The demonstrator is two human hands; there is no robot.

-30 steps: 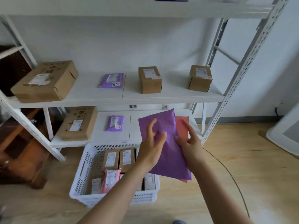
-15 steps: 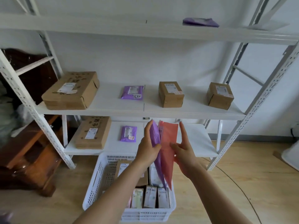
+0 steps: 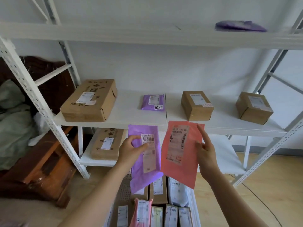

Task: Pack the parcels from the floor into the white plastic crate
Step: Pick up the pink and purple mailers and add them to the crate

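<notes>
The white perforated plastic crate [image 3: 122, 190] already holds many upright parcels; above it, the left hand [image 3: 129, 149] pinches a flat purple plastic mailer [image 3: 144, 174] and the right hand [image 3: 205, 149] grasps a flat salmon-red plastic mailer [image 3: 178, 171]; both probably remain to pack.

The two bags that were pressed together are now pulled apart and turned so their labels show, the purple bag [image 3: 144, 159] pinched in the left hand [image 3: 131, 149] and the pink bag [image 3: 180, 153] in the right hand [image 3: 205, 151].
</notes>
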